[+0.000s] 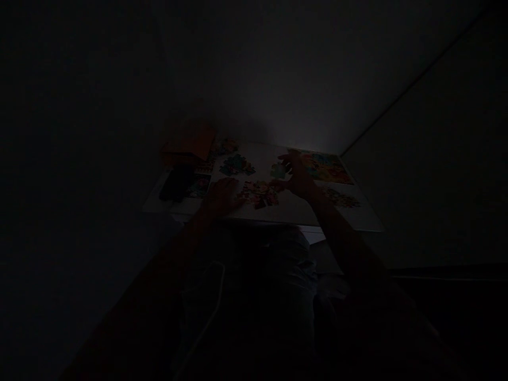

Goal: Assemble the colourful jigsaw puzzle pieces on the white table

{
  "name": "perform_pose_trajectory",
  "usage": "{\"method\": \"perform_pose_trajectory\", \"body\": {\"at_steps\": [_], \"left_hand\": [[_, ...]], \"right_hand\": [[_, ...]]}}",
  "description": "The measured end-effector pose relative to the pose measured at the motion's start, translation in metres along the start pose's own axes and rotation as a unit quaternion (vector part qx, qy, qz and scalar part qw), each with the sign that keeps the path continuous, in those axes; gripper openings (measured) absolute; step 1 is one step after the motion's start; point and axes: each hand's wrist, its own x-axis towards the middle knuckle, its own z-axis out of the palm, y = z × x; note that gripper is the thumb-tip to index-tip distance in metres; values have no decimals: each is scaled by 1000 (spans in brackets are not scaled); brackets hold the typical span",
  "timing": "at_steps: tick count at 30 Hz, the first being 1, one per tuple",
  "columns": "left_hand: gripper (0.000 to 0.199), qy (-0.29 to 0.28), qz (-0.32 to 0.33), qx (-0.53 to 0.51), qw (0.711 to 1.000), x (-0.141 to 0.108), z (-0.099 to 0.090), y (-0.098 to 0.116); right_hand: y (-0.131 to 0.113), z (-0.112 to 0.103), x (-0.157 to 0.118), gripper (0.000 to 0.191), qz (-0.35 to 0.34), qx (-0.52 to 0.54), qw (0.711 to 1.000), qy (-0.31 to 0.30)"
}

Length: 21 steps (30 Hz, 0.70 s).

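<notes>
The picture is very dark. My left hand point(223, 197) rests on the white table beside a pile of reddish puzzle pieces point(260, 193), fingers apart and nothing visible in them. Over the right side of that pile is my right hand point(294, 177), its fingers spread. Its upper fingers are by a small joined green puzzle section point(278, 169); whether they touch it is unclear. Farther back lies a cluster of teal and orange pieces point(237, 165). A colourful puzzle picture point(327, 168) lies to the right, partly behind my right hand.
On the back left stands an orange box or bag point(190, 143), with a dark object point(177, 182) in front of it. More loose pieces point(340, 198) lie right of my right forearm. The white table point(293, 211) meets a wall behind; its front edge is above my legs.
</notes>
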Motion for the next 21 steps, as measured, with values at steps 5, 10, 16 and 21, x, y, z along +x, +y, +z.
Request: {"method": "perform_pose_trajectory", "body": {"at_steps": [5, 10, 16, 21], "left_hand": [[75, -16, -3, 4, 1000, 0, -3, 3], [75, -15, -9, 2, 1000, 0, -4, 4], [75, -17, -11, 3, 1000, -1, -7, 3], [77, -19, -8, 1, 1000, -3, -6, 2]], "right_hand": [[42, 14, -16, 110, 103, -23, 994, 9], [62, 16, -2, 77, 145, 3, 988, 46], [48, 74, 44, 53, 147, 22, 986, -69], [34, 117, 89, 58, 150, 7, 984, -99]]}}
